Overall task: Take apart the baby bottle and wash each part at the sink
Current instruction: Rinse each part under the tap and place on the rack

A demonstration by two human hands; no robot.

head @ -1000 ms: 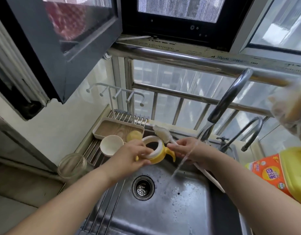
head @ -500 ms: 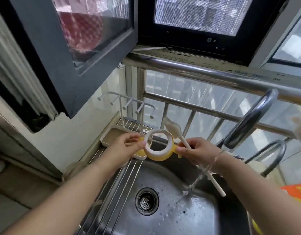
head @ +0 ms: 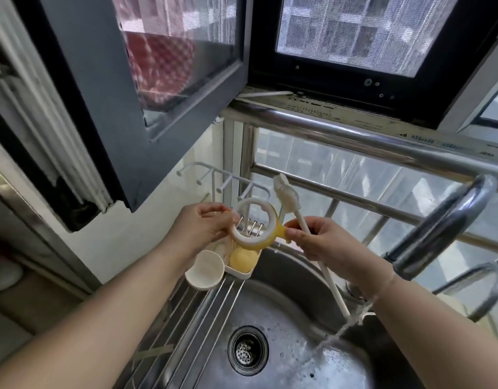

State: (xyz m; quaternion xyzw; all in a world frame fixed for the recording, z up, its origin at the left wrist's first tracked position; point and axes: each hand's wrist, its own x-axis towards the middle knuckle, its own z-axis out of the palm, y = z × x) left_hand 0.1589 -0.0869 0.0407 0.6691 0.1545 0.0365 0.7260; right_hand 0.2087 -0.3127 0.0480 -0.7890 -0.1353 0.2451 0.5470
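A yellow and white bottle collar ring (head: 266,235) with side handles is held up above the sink's back left corner. My left hand (head: 204,226) pinches its left side. My right hand (head: 323,240) pinches the ring's right handle and also grips a long white bottle brush (head: 294,210), its bristle head pointing up. A white cap (head: 204,269) and a yellow round part (head: 242,258) lie on the white drying tray (head: 239,272) below the ring. Water runs from the tap (head: 438,228) into the steel sink (head: 287,355).
A wire draining rack (head: 186,327) lies along the sink's left side. An open dark window frame (head: 147,108) hangs overhead on the left. Steel window bars (head: 354,197) run behind the sink. A second smaller curved tap (head: 483,287) stands at the right.
Both hands have lifted the ring and brush higher, away from the water stream. The view has tilted up and leftward, so the orange packet and the glass jar left the frame.
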